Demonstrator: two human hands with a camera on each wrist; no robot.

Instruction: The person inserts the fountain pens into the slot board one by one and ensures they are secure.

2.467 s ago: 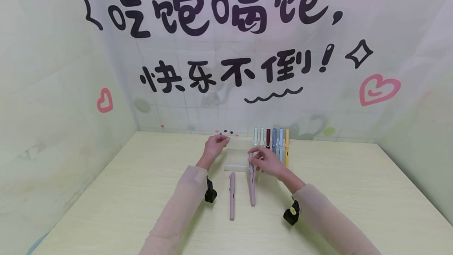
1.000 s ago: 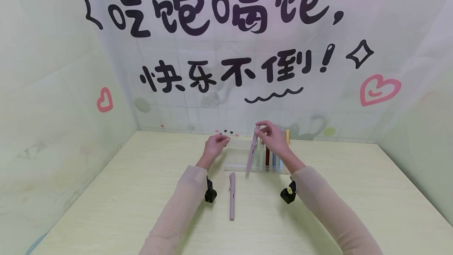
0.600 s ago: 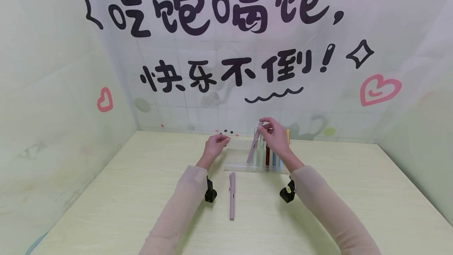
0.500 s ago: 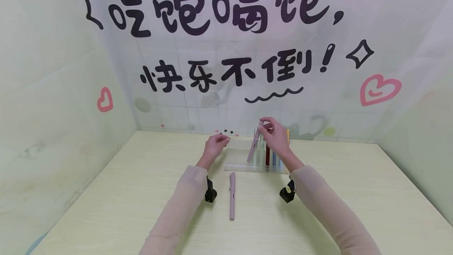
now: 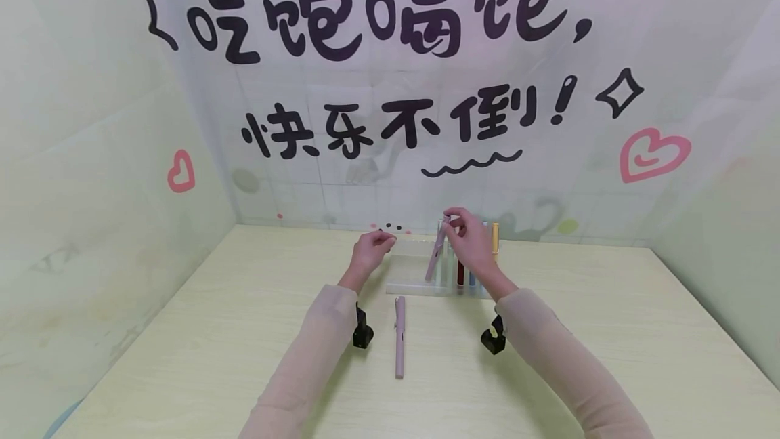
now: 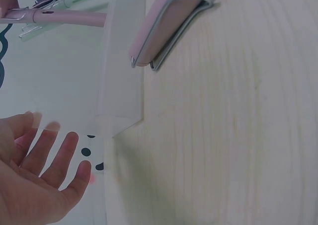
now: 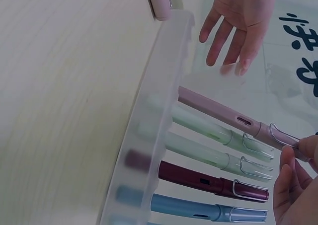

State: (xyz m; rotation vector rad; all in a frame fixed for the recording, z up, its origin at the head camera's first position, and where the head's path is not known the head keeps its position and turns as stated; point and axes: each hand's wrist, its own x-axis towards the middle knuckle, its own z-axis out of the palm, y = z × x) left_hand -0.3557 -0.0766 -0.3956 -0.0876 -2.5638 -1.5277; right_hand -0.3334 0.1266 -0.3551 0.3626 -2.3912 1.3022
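My right hand (image 5: 474, 244) pinches a pale purple fountain pen (image 5: 435, 259) near its capped, clipped end. The pen leans, its lower end at the ledge of a clear pen stand (image 5: 405, 288), beside a mint-green pen (image 7: 198, 124). At the stand's left side, my left hand (image 5: 368, 253) pinches the edge of the clear panel between thumb and forefinger; its other fingers are spread in the left wrist view. A second pale purple pen (image 5: 399, 341) lies on the table in front of the stand, clip end toward it.
Farther right in the stand are another mint pen (image 7: 194, 149), a dark red pen (image 7: 191, 178), blue pens, one of them this blue pen (image 7: 186, 205), and a yellow pen (image 5: 495, 236). A printed cloth wall (image 5: 329, 202) rises behind the pale wooden table (image 5: 256, 358).
My right hand has carried the purple pen from in front of the stand up and back to it, its lower end now at the ledge. The hand has lowered slightly since half a second ago.
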